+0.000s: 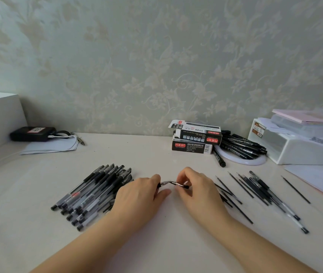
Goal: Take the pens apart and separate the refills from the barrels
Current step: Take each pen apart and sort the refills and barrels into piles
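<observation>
I hold 1 pen (173, 183) between my 2 hands, low over the worktop (156, 243), about in the middle. My left hand (140, 192) has its grip closed on the left end of the pen, with the fingers curled around it. My right hand (195, 187) has its grip closed on the right end, where thumb and fingers pinch it near the black tip. The pen lies almost level, a little lower on the right side. I cannot tell if its parts are already loose from each other, because my fingers cover the ends.

To the left of my left hand lies a pile of pens (93, 194), side by side, with black caps, touching each other. The near edge of this pile is partly hidden behind my left hand. To the right of my right hand lie the refills (243, 188), thin and black, spread on the worktop, some crossing each other. 1 refill lies apart, further to the right. Among them lie a few barrels (286, 207), clear with black ends.

Further back stand 2 boxes (195, 140), 1 on the other, near the wall. Just beside them, on the right, is a heap of markers (243, 144).
</observation>
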### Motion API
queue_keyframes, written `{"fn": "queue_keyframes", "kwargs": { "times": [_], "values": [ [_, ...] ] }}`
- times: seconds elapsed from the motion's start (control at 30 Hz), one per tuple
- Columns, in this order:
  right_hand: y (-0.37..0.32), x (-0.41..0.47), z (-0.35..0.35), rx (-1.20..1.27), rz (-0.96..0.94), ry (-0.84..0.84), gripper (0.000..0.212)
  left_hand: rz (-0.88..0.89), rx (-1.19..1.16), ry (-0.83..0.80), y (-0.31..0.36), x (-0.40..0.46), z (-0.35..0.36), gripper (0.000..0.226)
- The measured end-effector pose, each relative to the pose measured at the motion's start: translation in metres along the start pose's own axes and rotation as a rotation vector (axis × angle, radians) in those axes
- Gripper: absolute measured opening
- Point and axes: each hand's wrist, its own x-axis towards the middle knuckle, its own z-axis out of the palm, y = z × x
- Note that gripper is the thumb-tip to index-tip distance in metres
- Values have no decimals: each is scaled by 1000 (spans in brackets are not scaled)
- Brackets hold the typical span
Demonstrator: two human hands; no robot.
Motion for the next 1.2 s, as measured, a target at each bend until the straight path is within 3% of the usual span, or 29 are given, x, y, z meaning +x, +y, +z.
{"fn": "queue_keyframes", "kwargs": {
  "times": [0.07, 0.23, 0.37, 0.53, 0.77, 0.87, 0.97, 1.03, 1.2],
  "values": [
    [5, 1, -2, -98, -30, -11, 12, 9, -28, 18, -1, 0, -1, 33],
    [10, 2, 0, -79, 13, -6, 11, 33, -135, 23, 3, -2, -3, 20],
    [3, 4, -5, 110, 20, 88, 9, 95, -164, 23, 6, -3, -9, 18],
    [-4, 4, -10, 295, 61, -98, 24, 157, -181, 20, 13, -3, -14, 15],
    [3, 7, -11, 510, 131, -137, 5, 107, -220, -2, 11, 0, -13, 19],
    [3, 7, -10, 509, 126, -145, 13, 91, -238, 12, 9, 0, -13, 20],
    [1, 7, -10, 508, 170, -95, 6, 102, -254, 26, 10, -1, -14, 19],
    [2, 7, -9, 489, 176, -86, 15, 105, -251, 20, 11, -2, -15, 18],
    [3, 6, -11, 498, 156, -141, 7, 94, -234, 5, 10, -2, -15, 18]
  ]
}}
